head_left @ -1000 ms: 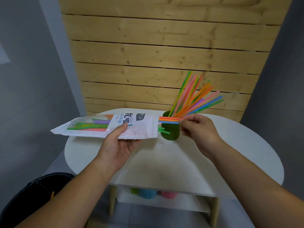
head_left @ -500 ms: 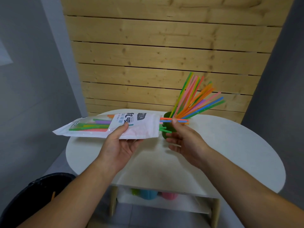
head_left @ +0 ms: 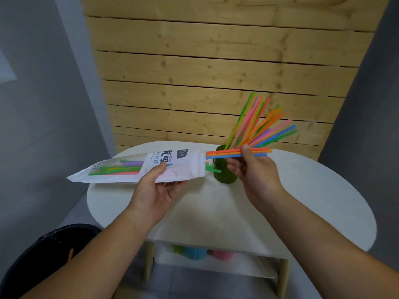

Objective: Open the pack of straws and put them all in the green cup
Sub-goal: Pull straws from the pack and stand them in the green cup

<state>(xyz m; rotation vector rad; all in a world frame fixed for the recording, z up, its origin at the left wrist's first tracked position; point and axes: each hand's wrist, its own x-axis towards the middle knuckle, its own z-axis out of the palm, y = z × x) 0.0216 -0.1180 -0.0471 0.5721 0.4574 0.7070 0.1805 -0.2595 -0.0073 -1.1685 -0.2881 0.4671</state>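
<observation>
1. The left hand [head_left: 154,188] is holding the pack [head_left: 138,167] above the tabletop [head_left: 302,201], thumb on top and fingers under it, as it was a second ago; the pack is lying almost level with its open mouth turned to the right.
2. The right hand [head_left: 254,171] is now pinching a small bundle of straws [head_left: 228,153], with the thumb on top and the fingers below. Half a second ago its fingers were lower, under the straw ends, and not yet closed on them.
3. This bundle, red, orange and blue, is sticking much further out of the mouth of the pack than before, so it is being pulled out to the right.
4. Two green straw ends [head_left: 212,168] are also showing at the mouth, lower, and nobody is holding them.
5. More straws are staying inside the pack and are showing through its clear window [head_left: 121,168].
6. The green cup [head_left: 224,169] is standing on the tabletop, behind the bundle and partly hidden by the right hand. It has not moved.
7. Many straws in the cup [head_left: 259,124] are fanning up and to the right, the same as earlier.
8. A black bin [head_left: 49,253] is standing on the floor at the lower left, and coloured cups [head_left: 200,253] are sitting on the shelf under the tabletop.
</observation>
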